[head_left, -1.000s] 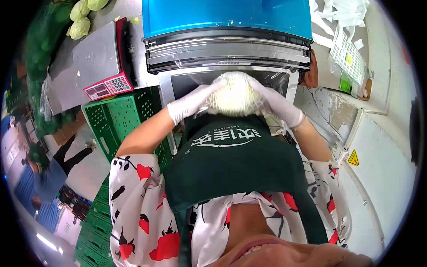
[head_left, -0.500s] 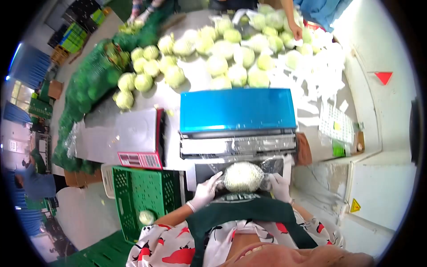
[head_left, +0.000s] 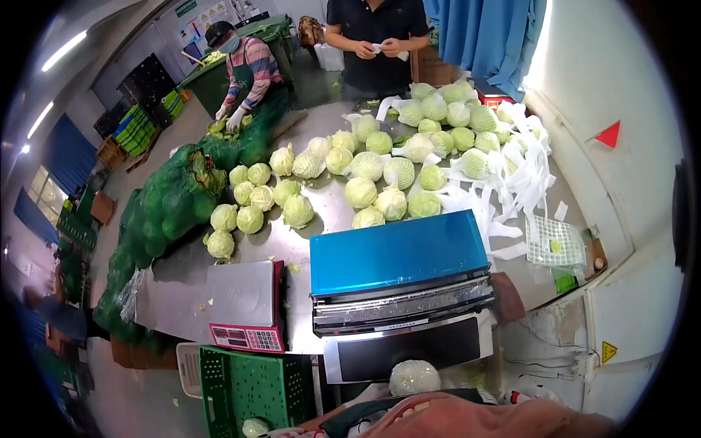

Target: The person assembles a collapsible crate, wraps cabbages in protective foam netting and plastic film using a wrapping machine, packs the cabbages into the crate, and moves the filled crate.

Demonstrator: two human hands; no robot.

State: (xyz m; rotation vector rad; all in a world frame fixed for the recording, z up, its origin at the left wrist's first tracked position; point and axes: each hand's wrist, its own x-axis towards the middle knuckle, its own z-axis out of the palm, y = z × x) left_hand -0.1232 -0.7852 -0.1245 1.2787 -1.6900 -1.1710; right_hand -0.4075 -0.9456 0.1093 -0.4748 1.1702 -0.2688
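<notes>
A round pale cabbage point(head_left: 415, 377) in clear film and a net sleeve is at the bottom, at the front edge of the wrapping machine's dark plate point(head_left: 409, 350). Part of my left hand point(head_left: 369, 394), in a white glove, shows just left of this cabbage; its fingers are not clear. My right hand cannot be seen; only a bit of patterned sleeve shows at the lower right. The machine's blue cover point(head_left: 398, 252) and film roller stand beyond the plate.
Many cabbages point(head_left: 361, 192) and white net sleeves point(head_left: 511, 175) cover the table beyond. At left are a scale point(head_left: 244, 296), green net sacks point(head_left: 171, 212) and a green crate point(head_left: 255, 387). Two people stand across the table; another is at far left.
The view has tilted up, so the far table and people show and the machine sits lower. The wrapped cabbage has dropped from between my raised hands to the plate's edge; my right hand has left view.
</notes>
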